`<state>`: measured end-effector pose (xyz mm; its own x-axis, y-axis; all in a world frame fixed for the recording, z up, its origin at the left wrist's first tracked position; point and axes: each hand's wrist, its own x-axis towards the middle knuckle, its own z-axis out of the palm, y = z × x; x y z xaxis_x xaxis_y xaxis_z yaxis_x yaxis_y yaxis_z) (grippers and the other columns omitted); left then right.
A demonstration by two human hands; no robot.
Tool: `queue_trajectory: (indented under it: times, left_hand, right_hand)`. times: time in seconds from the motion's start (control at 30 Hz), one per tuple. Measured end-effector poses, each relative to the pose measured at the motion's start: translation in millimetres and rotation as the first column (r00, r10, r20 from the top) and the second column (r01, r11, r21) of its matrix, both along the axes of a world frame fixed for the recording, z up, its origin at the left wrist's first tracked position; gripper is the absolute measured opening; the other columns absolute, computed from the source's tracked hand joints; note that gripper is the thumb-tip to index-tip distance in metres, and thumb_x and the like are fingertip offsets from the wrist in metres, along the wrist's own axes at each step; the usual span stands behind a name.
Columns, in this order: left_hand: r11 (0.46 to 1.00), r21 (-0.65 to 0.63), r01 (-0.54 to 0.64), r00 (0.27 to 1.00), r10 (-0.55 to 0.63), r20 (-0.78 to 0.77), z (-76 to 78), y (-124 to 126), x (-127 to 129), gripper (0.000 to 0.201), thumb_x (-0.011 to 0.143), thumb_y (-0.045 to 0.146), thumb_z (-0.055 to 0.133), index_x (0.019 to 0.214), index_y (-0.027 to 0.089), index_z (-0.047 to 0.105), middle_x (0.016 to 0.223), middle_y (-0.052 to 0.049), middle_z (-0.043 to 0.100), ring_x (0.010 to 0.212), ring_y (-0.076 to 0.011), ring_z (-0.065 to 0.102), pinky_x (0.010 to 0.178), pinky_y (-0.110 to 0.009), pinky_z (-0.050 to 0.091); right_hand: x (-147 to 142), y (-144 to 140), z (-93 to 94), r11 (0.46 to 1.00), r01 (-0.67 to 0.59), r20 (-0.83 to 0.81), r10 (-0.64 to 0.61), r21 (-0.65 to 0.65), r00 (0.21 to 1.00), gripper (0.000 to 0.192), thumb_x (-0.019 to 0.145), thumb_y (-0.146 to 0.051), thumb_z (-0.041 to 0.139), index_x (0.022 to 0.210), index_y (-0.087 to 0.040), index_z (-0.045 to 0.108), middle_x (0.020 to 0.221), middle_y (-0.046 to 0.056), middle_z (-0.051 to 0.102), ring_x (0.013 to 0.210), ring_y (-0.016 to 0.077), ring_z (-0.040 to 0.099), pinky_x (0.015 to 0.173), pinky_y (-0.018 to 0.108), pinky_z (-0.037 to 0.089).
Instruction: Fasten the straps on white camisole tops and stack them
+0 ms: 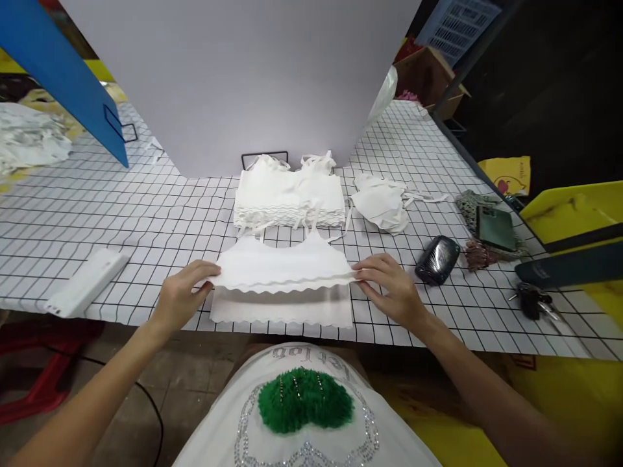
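A white camisole top with thin straps and wavy hems lies in front of me. My left hand pinches its left edge and my right hand pinches its right edge, holding it slightly raised. Beneath it a paler flat piece with a wavy lower edge shows toward the table's front. Right behind is a neat stack of folded white tops, straps lying over it. A loose heap of white garments with straps lies to the right of that stack.
A white power strip lies at the left on the checked tablecloth. Behind stands a large grey-white panel; a blue panel leans at left. At right are a black wrapped bundle, a phone and keys.
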<state>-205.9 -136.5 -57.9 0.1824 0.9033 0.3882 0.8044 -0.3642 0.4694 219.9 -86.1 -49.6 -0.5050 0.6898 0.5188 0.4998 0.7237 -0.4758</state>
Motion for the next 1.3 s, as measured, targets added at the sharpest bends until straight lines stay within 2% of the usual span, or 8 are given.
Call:
queue_trajectory:
  times: [0.27, 0.37, 0.5, 0.7, 0.9, 1.0, 1.13, 1.3]
  left_hand:
    - [0.992, -0.051, 0.119, 0.991, -0.122, -0.046, -29.3, -41.4, 0.7, 0.035, 0.092, 0.012, 0.046, 0.114, 0.026, 0.070, 0.115, -0.006, 0.074, 0.109, -0.0252, 0.067, 0.092, -0.043, 0.058]
    - [0.982, -0.071, 0.174, 0.977, -0.182, -0.111, -33.2, -45.6, 6.8, 0.050, 0.094, 0.009, 0.040, 0.137, 0.028, 0.058, 0.135, -0.006, 0.066, 0.133, -0.0284, 0.053, 0.108, -0.055, 0.046]
    - [0.960, -0.097, 0.263, 0.957, -0.272, -0.102, -28.5, -39.7, 8.9, 0.051, 0.095, 0.008, 0.039, 0.137, 0.029, 0.059, 0.139, -0.005, 0.064, 0.139, -0.0265, 0.048, 0.115, -0.057, 0.039]
    - [0.982, -0.145, -0.120, 0.975, 0.144, 0.167, -7.7, 32.4, 10.4, 0.025, 0.092, 0.030, 0.055, 0.106, 0.022, 0.073, 0.102, -0.008, 0.073, 0.088, -0.0217, 0.066, 0.080, -0.038, 0.056]
    - [0.924, -0.331, -0.192, 0.931, 0.278, 0.236, -21.8, 106.6, 42.8, 0.020, 0.074, 0.036, 0.072, 0.085, 0.020, 0.074, 0.072, -0.001, 0.065, 0.065, -0.0177, 0.058, 0.065, -0.032, 0.048]
    - [0.925, -0.316, -0.212, 0.926, 0.294, 0.236, -33.9, 116.8, 53.7, 0.012, 0.075, 0.031, 0.069, 0.073, 0.020, 0.070, 0.065, -0.001, 0.063, 0.062, -0.0180, 0.056, 0.061, -0.031, 0.043]
    - [0.933, -0.289, -0.215, 0.916, 0.295, 0.272, -42.9, 115.1, 56.3, 0.011, 0.077, 0.027, 0.063, 0.069, 0.020, 0.067, 0.068, -0.001, 0.064, 0.063, -0.0168, 0.055, 0.062, -0.030, 0.042]
    - [0.937, -0.298, -0.184, 0.889, 0.288, 0.356, -45.5, 111.2, 54.4, 0.012, 0.077, 0.030, 0.063, 0.072, 0.020, 0.068, 0.069, -0.001, 0.065, 0.063, -0.0159, 0.057, 0.062, -0.028, 0.044]
  right_hand:
    - [3.6, -51.8, -19.7, 0.998, -0.050, 0.260, 0.039, 0.037, 0.965, 0.029, 0.093, -0.010, 0.054, 0.114, -0.025, 0.067, 0.111, 0.008, 0.074, 0.101, 0.0262, 0.069, 0.098, 0.059, 0.051]
    - [-2.4, -62.9, -23.3, 0.994, -0.060, 0.355, 0.024, 0.091, 0.934, 0.043, 0.095, -0.015, 0.053, 0.137, -0.019, 0.054, 0.133, 0.016, 0.065, 0.120, 0.0333, 0.063, 0.103, 0.068, 0.042]
    - [-4.1, -63.4, -22.6, 0.987, -0.115, 0.403, 0.060, 0.112, 0.913, 0.039, 0.097, -0.016, 0.050, 0.136, -0.016, 0.055, 0.132, 0.017, 0.066, 0.124, 0.0358, 0.061, 0.106, 0.070, 0.037]
    - [-30.5, 6.2, 8.6, 0.987, -0.030, 0.160, 0.005, 0.155, 0.987, 0.030, 0.095, -0.013, 0.053, 0.120, -0.024, 0.066, 0.113, 0.010, 0.073, 0.102, 0.0272, 0.067, 0.097, 0.054, 0.046]
    - [-141.8, 95.3, 15.1, 0.984, -0.161, 0.336, 0.126, 0.077, 0.933, 0.027, 0.097, -0.014, 0.046, 0.103, -0.017, 0.073, 0.105, 0.013, 0.066, 0.100, 0.0267, 0.052, 0.091, 0.049, 0.044]
    - [-189.2, 117.4, 2.2, 0.978, -0.208, 0.562, 0.156, 0.029, 0.812, 0.028, 0.092, -0.010, 0.050, 0.108, -0.015, 0.072, 0.112, 0.016, 0.061, 0.105, 0.0290, 0.047, 0.093, 0.057, 0.041]
    - [-214.8, 133.0, -9.4, 0.935, -0.325, 0.727, 0.125, 0.142, 0.675, 0.029, 0.091, -0.004, 0.045, 0.095, -0.012, 0.072, 0.103, 0.016, 0.064, 0.108, 0.0299, 0.047, 0.105, 0.065, 0.031]
    - [-205.5, 154.6, -5.9, 0.907, -0.273, 0.660, -0.006, 0.320, 0.752, 0.036, 0.097, -0.003, 0.037, 0.104, -0.009, 0.072, 0.086, 0.014, 0.069, 0.096, 0.0278, 0.053, 0.107, 0.060, 0.032]
